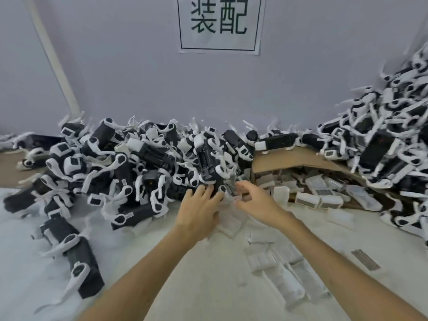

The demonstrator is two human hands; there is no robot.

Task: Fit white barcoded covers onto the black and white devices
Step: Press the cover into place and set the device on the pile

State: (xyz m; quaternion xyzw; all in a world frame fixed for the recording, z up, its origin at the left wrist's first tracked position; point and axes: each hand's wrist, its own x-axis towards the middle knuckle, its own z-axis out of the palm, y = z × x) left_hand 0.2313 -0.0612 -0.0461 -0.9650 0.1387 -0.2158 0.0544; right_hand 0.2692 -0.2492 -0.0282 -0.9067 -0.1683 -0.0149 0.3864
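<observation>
matt plastic devices (129,163), brown cardboard (289,162)

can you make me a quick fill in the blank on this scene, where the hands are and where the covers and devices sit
1. The sign on the wall bears ____ large characters.
2. Both hands reach into the pile of black and white devices; the left hand lies ____ of the right hand in the head view.
3. The brown sheet above the loose white covers is made of ____.

Missing words: two; left; cardboard
</observation>
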